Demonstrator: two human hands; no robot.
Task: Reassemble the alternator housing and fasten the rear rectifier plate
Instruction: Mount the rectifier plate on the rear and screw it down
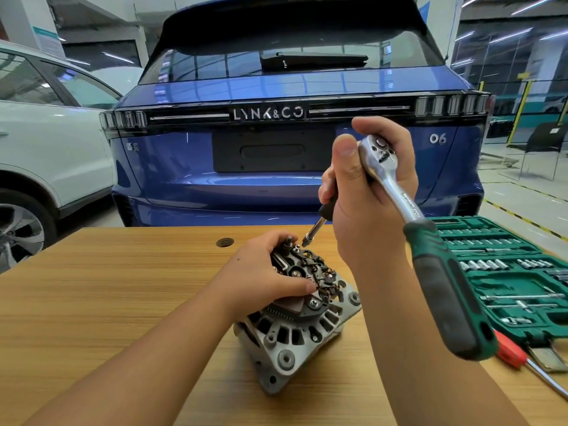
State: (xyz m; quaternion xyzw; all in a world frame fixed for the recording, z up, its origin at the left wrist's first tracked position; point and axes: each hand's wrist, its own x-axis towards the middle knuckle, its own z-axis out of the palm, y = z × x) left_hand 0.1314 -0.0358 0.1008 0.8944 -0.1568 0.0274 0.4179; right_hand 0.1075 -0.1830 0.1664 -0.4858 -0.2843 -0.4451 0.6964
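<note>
Right hand (365,192) grips ratchet (430,241) and driver (316,226); driver tip slants down-left, just above a plate (307,272) screw. Left hand (264,272) clasps alternator (292,333).

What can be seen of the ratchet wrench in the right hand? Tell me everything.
The ratchet wrench has a polished, chrome-looking round head with a small selector on its face, a bright shank with faint lettering, and a thick green-and-dark-grey handle with a hole near its end. It is held up in the air, head high, handle slanting down towards the camera. The right hand wraps it just below the head; the same hand also holds a slim dark-handled driver pointing down at the alternator. The wrench touches nothing else.
</note>
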